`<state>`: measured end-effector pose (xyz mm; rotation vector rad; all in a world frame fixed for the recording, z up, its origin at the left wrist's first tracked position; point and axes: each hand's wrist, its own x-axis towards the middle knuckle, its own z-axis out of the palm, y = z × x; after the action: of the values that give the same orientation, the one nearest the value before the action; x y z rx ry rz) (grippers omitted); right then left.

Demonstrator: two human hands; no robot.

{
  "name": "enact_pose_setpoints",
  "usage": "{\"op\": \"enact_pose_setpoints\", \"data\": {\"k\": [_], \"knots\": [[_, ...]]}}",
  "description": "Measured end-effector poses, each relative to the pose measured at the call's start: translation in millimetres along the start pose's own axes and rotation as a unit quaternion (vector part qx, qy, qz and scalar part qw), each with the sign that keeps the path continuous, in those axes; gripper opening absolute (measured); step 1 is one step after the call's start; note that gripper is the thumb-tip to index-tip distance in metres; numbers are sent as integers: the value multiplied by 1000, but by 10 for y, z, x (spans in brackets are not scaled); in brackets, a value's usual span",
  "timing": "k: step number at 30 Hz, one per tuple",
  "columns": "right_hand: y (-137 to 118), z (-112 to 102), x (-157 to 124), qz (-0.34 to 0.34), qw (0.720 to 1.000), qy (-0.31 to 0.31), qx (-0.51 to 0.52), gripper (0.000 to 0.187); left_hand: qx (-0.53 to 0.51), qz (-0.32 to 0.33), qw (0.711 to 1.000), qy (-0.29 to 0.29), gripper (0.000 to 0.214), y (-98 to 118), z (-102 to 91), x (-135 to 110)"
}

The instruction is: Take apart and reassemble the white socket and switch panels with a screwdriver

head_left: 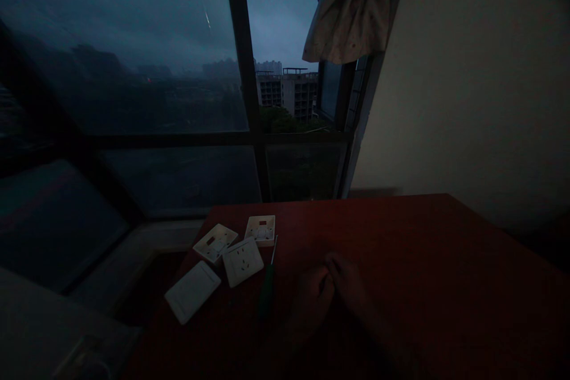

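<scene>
The scene is very dark. My left hand [312, 297] and my right hand [350, 285] rest together on a red-brown table [423, 249], fingertips touching, fingers curled. Whether they hold anything is lost in the dark. Just left of my left hand lies a green-handled screwdriver [268, 291], its thin shaft pointing away from me. Further left lie white wall-socket parts: a socket faceplate [243, 261] with pin holes up, a plain white plate [192, 291] near the table's left edge, and two open back shells [215, 243] [260, 230].
A large dark-framed window [249, 101] stands behind the table, with buildings outside at dusk. A pale cloth [351, 9] hangs at the top. A plain wall [467, 83] rises to the right. A low ledge [146, 243] runs left of the table.
</scene>
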<state>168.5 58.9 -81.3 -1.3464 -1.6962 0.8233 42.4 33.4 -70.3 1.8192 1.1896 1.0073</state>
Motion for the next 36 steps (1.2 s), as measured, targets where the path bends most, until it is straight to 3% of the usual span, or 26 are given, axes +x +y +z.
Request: {"op": "enact_pose_setpoints", "data": {"k": [36], "knots": [[-35,-20,-2,-6,1000,-7,-16,35,12,-7,1000,-8,21,2,-4,10]]}}
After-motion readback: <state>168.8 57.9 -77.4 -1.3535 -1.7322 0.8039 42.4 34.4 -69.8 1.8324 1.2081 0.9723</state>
